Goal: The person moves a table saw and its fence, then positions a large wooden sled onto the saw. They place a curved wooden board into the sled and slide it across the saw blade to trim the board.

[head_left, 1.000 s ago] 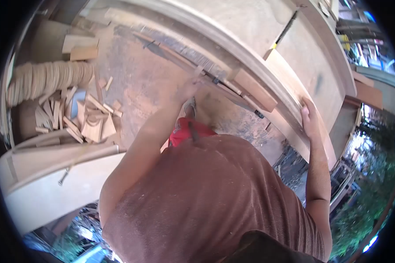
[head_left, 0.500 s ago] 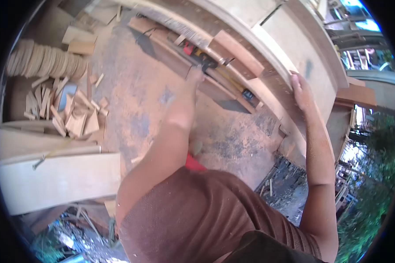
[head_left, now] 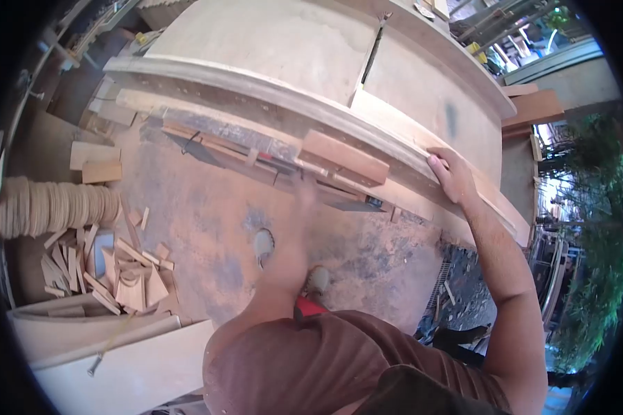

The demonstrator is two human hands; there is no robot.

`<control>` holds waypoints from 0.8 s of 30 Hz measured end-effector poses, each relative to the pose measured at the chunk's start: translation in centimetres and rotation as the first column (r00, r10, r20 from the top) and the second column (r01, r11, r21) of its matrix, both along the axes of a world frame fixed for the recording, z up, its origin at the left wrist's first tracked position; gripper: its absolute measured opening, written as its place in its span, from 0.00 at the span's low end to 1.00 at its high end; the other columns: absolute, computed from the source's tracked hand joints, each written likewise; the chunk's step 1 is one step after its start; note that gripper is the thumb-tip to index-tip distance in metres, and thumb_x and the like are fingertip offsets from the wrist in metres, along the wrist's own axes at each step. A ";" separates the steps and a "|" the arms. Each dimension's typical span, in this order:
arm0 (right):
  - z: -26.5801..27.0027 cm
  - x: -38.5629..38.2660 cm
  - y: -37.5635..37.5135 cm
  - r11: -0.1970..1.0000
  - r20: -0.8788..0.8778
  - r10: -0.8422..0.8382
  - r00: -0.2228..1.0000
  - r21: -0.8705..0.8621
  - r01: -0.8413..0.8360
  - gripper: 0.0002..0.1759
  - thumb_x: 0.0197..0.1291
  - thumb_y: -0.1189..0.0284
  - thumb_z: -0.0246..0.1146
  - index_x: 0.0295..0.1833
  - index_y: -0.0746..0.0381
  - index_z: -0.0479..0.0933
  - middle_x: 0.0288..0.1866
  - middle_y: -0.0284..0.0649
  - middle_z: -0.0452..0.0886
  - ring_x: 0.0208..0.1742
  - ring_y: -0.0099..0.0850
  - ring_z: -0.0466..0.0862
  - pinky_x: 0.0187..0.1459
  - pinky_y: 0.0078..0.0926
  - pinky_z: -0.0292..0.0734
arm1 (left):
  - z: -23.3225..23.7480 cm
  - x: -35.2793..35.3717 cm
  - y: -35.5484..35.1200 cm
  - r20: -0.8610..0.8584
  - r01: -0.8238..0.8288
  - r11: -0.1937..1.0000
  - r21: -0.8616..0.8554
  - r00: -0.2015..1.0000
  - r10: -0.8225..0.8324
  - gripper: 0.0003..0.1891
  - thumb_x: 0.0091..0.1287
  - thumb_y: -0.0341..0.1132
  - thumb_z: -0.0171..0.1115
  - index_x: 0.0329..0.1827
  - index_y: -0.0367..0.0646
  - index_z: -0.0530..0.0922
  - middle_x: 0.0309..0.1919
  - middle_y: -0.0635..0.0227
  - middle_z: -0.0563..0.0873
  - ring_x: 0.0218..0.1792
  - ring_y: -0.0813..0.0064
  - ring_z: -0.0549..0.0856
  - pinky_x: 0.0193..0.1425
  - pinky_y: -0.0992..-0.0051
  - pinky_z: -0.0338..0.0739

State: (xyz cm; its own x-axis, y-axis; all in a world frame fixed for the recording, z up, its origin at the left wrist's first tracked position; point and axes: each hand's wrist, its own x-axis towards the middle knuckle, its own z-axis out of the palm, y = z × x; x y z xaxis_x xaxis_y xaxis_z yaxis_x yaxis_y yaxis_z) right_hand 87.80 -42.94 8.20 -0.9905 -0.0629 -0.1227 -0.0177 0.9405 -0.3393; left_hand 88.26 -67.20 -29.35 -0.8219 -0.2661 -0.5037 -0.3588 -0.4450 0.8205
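Observation:
My right hand point(head_left: 453, 176) has its fingers curled over the edge of a large pale wooden panel point(head_left: 270, 59), near its right end. My left hand point(head_left: 303, 188) reaches down in front of a narrow wooden tool tray point(head_left: 235, 160) below the panel. Motion smears its fingers, so I cannot make out whether anything is in them. Something red point(head_left: 264, 156) shows inside the tray, partly hidden. A reddish wooden block point(head_left: 345, 158) is fixed or resting along the panel's lower side, just above my left hand.
On the left stand a row of thin wooden discs point(head_left: 55, 207) and a heap of wood offcuts point(head_left: 128, 277). A pale board point(head_left: 131, 373) with a bolt-like metal piece point(head_left: 93, 365) lies at the lower left. My shoes point(head_left: 317, 278) stand on the dusty floor point(head_left: 214, 214).
My view has shifted, showing more of the panel's left part and both shoes. My left hand is now more blurred. The right hand still grips the panel edge, its fingers more curled.

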 end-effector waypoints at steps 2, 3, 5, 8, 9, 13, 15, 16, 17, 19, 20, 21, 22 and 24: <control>0.0 0.0 0.0 1.000 0.004 0.007 1.000 0.025 -0.007 0.29 0.66 0.50 0.55 0.58 0.65 0.78 0.59 0.52 0.80 0.63 0.46 0.77 0.63 0.37 0.70 | -5.5 -0.3 1.3 -0.013 -0.062 0.973 -0.220 0.998 0.061 0.18 0.74 0.41 0.54 0.53 0.33 0.68 0.36 0.63 0.80 0.34 0.74 0.79 0.34 0.72 0.74; -0.1 -0.1 0.1 1.000 -0.004 -0.001 1.000 0.028 0.002 0.29 0.66 0.50 0.55 0.58 0.65 0.78 0.59 0.52 0.80 0.63 0.46 0.77 0.63 0.37 0.70 | -5.5 -0.8 0.4 -0.032 -0.098 0.941 -0.324 0.995 0.092 0.18 0.74 0.41 0.54 0.54 0.33 0.67 0.36 0.64 0.80 0.33 0.75 0.79 0.34 0.72 0.74; -0.1 -0.1 0.2 1.000 0.008 -0.001 1.000 0.000 0.001 0.28 0.65 0.51 0.55 0.57 0.64 0.79 0.58 0.51 0.80 0.63 0.46 0.77 0.64 0.37 0.69 | -2.4 -1.6 -4.1 -0.050 -0.019 0.950 -0.311 0.999 0.004 0.18 0.74 0.41 0.53 0.54 0.34 0.67 0.35 0.65 0.79 0.32 0.77 0.77 0.31 0.73 0.73; 0.5 0.0 -0.5 1.000 0.017 -0.023 1.000 -0.008 0.023 0.28 0.66 0.51 0.55 0.57 0.64 0.78 0.58 0.50 0.80 0.62 0.45 0.77 0.64 0.37 0.69 | -0.1 -2.2 -5.9 -0.105 0.153 0.983 -0.098 0.981 -0.164 0.18 0.74 0.41 0.53 0.57 0.35 0.66 0.34 0.65 0.78 0.31 0.80 0.77 0.28 0.74 0.72; 0.2 0.6 -0.4 0.999 0.029 -0.045 0.999 -0.001 0.045 0.28 0.66 0.51 0.55 0.57 0.64 0.78 0.58 0.50 0.80 0.62 0.45 0.77 0.64 0.37 0.69 | -0.1 -1.1 -5.4 -0.125 0.183 0.983 0.002 0.975 -0.181 0.19 0.75 0.41 0.52 0.59 0.36 0.66 0.34 0.65 0.79 0.31 0.81 0.77 0.26 0.75 0.72; 0.2 -0.3 0.0 0.998 0.002 -0.043 0.999 0.035 0.043 0.27 0.66 0.52 0.55 0.57 0.63 0.78 0.57 0.49 0.80 0.61 0.45 0.78 0.63 0.36 0.70 | 2.1 0.4 -1.5 0.072 0.258 0.927 0.270 0.955 -0.287 0.19 0.75 0.37 0.52 0.64 0.40 0.64 0.33 0.69 0.79 0.29 0.82 0.78 0.25 0.77 0.72; -0.1 0.5 -0.2 0.998 0.026 -0.058 0.998 0.023 0.058 0.27 0.66 0.52 0.55 0.57 0.63 0.78 0.58 0.48 0.80 0.61 0.45 0.78 0.63 0.36 0.70 | -3.1 -0.4 -3.4 -0.043 0.161 0.954 0.254 0.987 -0.155 0.17 0.75 0.39 0.52 0.63 0.44 0.66 0.32 0.72 0.79 0.27 0.83 0.77 0.26 0.78 0.71; -0.1 0.3 -0.2 0.998 0.019 -0.062 0.998 0.022 0.061 0.27 0.66 0.52 0.55 0.57 0.63 0.79 0.57 0.48 0.80 0.60 0.45 0.79 0.62 0.36 0.71 | -4.9 -1.0 -4.1 -0.108 0.105 0.960 0.258 0.991 -0.080 0.17 0.76 0.40 0.52 0.62 0.46 0.67 0.31 0.73 0.79 0.26 0.83 0.76 0.26 0.78 0.71; 0.1 0.0 -0.1 0.998 0.012 -0.062 0.998 0.022 0.062 0.27 0.66 0.52 0.55 0.56 0.63 0.79 0.57 0.48 0.81 0.60 0.45 0.79 0.61 0.36 0.72 | -4.7 -1.7 -5.0 -0.174 0.053 0.963 0.266 0.985 -0.007 0.16 0.76 0.42 0.52 0.62 0.48 0.68 0.31 0.75 0.78 0.25 0.84 0.76 0.26 0.78 0.70; -0.1 0.2 0.1 0.997 0.004 -0.069 0.998 0.017 0.069 0.26 0.66 0.52 0.55 0.56 0.63 0.79 0.57 0.48 0.81 0.59 0.45 0.79 0.61 0.36 0.72 | -0.4 -1.5 -6.7 -0.203 0.128 0.986 0.106 0.974 -0.104 0.22 0.75 0.35 0.52 0.70 0.49 0.59 0.33 0.71 0.78 0.29 0.82 0.78 0.29 0.77 0.74; -0.2 0.0 0.2 0.998 0.004 -0.056 0.998 0.012 0.056 0.26 0.66 0.53 0.55 0.56 0.63 0.79 0.56 0.49 0.81 0.58 0.45 0.80 0.60 0.37 0.73 | 0.4 -1.3 -6.5 -0.209 0.151 0.987 0.054 0.968 -0.137 0.25 0.75 0.33 0.52 0.72 0.49 0.56 0.34 0.70 0.78 0.30 0.81 0.78 0.30 0.76 0.75; -0.4 0.2 0.1 0.998 0.022 -0.064 0.998 0.015 0.064 0.26 0.66 0.53 0.55 0.56 0.63 0.79 0.56 0.49 0.81 0.58 0.45 0.80 0.60 0.37 0.73 | 0.1 0.2 -4.6 -0.052 0.102 0.972 0.210 0.994 -0.093 0.19 0.74 0.37 0.54 0.66 0.49 0.64 0.33 0.72 0.78 0.29 0.80 0.78 0.31 0.75 0.75; -0.2 0.1 0.1 0.997 0.016 -0.069 0.998 0.026 0.068 0.26 0.66 0.53 0.55 0.56 0.63 0.79 0.55 0.49 0.81 0.57 0.45 0.81 0.59 0.37 0.74 | -0.2 1.3 -3.0 0.109 0.026 0.936 0.351 0.992 -0.068 0.15 0.74 0.41 0.55 0.59 0.49 0.71 0.33 0.75 0.79 0.28 0.79 0.78 0.31 0.74 0.75; 0.1 -0.3 0.0 0.997 0.008 -0.066 0.998 0.035 0.065 0.25 0.66 0.54 0.55 0.56 0.63 0.79 0.55 0.50 0.82 0.56 0.44 0.81 0.58 0.36 0.74 | -0.5 1.4 -1.4 0.143 0.142 0.918 0.371 0.968 -0.208 0.18 0.73 0.36 0.54 0.64 0.47 0.66 0.32 0.72 0.78 0.29 0.80 0.79 0.30 0.74 0.75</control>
State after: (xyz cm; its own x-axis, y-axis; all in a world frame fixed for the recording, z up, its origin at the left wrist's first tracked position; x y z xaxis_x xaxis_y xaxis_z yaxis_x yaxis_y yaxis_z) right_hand 87.51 -42.98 8.30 -0.9912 0.0065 -0.1325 0.0471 0.9508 -0.3062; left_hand 89.64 -68.63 -29.81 -0.7279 0.0976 -0.6787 -0.5819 -0.6117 0.5360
